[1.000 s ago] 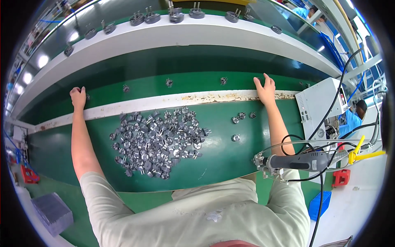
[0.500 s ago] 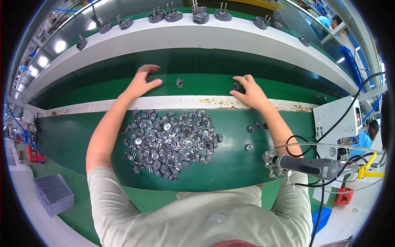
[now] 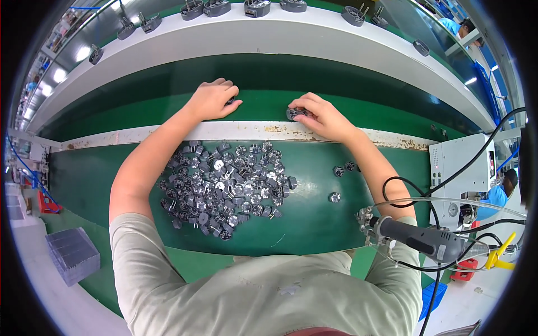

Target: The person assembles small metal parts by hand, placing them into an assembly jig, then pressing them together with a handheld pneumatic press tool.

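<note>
Over the green strip behind the white rail, both my hands are closed around small parts. My left hand (image 3: 212, 101) curls over a dark grey plug part (image 3: 230, 101), which shows only in part between thumb and fingers. To its right, my right hand (image 3: 319, 116) grips dark grey plug parts (image 3: 297, 113) between thumb and fingers; they look like two side by side, partly covered by the fingers. On the green tabletop nearer to me lies a large heap of grey plug parts (image 3: 224, 185) with metal pins and shiny faces.
A few loose plug parts (image 3: 334, 197) lie right of the heap. The white rail (image 3: 258, 131) crosses under my forearms. Pinned plugs (image 3: 258, 8) line the white shelf (image 3: 263, 33). At right are a grey electric screwdriver (image 3: 420, 238), black cables and a white machine (image 3: 457, 168).
Both hands have moved inward and closed on plug parts. The loose part that lay between them no longer lies there. The whole view has shifted slightly.
</note>
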### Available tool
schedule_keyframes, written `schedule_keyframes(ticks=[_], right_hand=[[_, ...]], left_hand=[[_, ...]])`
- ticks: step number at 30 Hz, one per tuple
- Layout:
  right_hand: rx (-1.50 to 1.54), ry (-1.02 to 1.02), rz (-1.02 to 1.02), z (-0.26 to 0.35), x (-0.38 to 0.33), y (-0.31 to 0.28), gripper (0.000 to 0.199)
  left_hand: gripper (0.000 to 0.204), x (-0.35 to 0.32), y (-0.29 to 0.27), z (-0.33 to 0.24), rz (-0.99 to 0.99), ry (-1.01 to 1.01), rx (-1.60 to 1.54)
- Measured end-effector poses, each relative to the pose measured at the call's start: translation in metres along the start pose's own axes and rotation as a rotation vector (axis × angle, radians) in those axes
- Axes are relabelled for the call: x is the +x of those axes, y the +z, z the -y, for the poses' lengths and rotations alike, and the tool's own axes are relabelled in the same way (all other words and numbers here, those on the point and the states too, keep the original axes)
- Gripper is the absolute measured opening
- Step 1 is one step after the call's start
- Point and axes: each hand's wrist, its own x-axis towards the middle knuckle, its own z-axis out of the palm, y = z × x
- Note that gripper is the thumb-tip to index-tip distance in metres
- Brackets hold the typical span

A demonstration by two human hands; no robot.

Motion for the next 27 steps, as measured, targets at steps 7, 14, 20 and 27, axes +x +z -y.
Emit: schedule_keyframes(ticks=[7,14,20,27], right_hand=[[0.345,-0.166,0.256,0.051,-0.026,0.021,0.038],[0.632,0.524,-0.440,0.006,-0.170,-0.032,0.024],[0.365,0.078,-1.783,0.135,-0.286,0.024,0.017],[0.468,0.001,-1.351,0.183,-0.275,0.033,0.043]], left_hand=[[0.018,-0.003,-0.002,0.010,0.004,-0.101,-0.020],[0.026,-0.023,-0.002,0.026,-0.080,-0.510,-0.366],[0.023,-0.022,-0.020,0.000,0.123,-0.279,0.004],[0.014,-0.028,-0.009,0.015,0.178,-0.325,-0.020]])
